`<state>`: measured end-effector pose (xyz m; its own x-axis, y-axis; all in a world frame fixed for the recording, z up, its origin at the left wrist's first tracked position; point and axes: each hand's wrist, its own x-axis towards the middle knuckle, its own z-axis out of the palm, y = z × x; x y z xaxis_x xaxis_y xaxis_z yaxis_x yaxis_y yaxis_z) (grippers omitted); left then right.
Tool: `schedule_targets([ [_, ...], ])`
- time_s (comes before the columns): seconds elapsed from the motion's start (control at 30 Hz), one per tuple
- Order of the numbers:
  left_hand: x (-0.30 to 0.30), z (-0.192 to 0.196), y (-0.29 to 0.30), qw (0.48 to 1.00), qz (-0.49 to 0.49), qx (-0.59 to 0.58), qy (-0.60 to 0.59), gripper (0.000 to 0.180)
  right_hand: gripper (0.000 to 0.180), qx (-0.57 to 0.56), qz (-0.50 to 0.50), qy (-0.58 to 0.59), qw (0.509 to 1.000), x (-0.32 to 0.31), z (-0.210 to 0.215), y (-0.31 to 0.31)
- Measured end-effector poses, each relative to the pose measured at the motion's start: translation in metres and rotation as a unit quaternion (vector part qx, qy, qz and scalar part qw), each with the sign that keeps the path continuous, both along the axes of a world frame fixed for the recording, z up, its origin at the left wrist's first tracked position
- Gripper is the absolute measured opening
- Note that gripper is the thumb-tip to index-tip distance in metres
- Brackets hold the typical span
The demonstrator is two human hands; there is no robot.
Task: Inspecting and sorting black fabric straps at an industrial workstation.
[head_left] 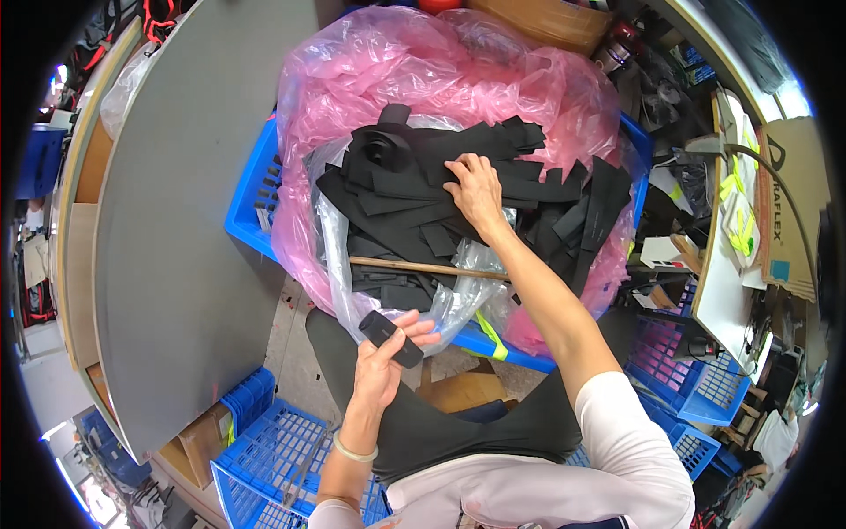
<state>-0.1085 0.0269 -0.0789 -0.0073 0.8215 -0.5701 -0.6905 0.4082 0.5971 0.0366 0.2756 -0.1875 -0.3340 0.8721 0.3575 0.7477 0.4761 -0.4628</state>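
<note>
My left hand [377, 370] is closed around a short folded or rolled black fabric strip [381, 330], held near the front side of a blue crate [247, 189]. Inside the crate, a pink plastic bag [352, 66] and a clear one [333, 238] surround a heap of black fabric strips [397, 185]. My right hand [477, 189] reaches onto the top of this heap, its bent fingers apart and touching the strips. A coiled black strip [385, 152] lies left of it. Across the front of the heap rests a thin wooden stick [423, 266].
A grey tabletop [176, 220] stands along my left. Blue plastic baskets [273, 450] sit at lower left, with another blue basket [705, 388] at right. A white shelf [727, 309] with a cardboard box [789, 203] is on the right. A yellow-green strap [491, 335] hangs over the crate's front edge.
</note>
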Motion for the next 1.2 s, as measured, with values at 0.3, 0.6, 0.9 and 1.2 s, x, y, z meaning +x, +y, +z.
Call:
schedule_targets([
  [0.3, 0.026, -0.048, 0.127, 0.99, 0.096, 0.099, -0.015, 0.037, 0.02, -0.041, 0.026, 0.109, 0.993, 0.006, -0.004, 0.01],
  [0.6, 0.045, -0.131, 0.203, 0.99, 0.134, 0.029, -0.03, 0.039, 0.014, -0.161, 0.024, 0.561, 0.812, 0.041, 0.114, 0.009],
  [0.9, 0.067, -0.138, 0.223, 0.982, 0.153, -0.035, 0.109, 0.026, 0.016, 0.125, 0.14, 0.547, 0.816, 0.184, 0.334, -0.102],
  [1.2, 0.071, -0.091, 0.152, 0.981, 0.192, 0.003, -0.012, 0.022, 0.018, 0.032, 0.002, 0.663, 0.748, 0.173, 0.249, -0.098],
])
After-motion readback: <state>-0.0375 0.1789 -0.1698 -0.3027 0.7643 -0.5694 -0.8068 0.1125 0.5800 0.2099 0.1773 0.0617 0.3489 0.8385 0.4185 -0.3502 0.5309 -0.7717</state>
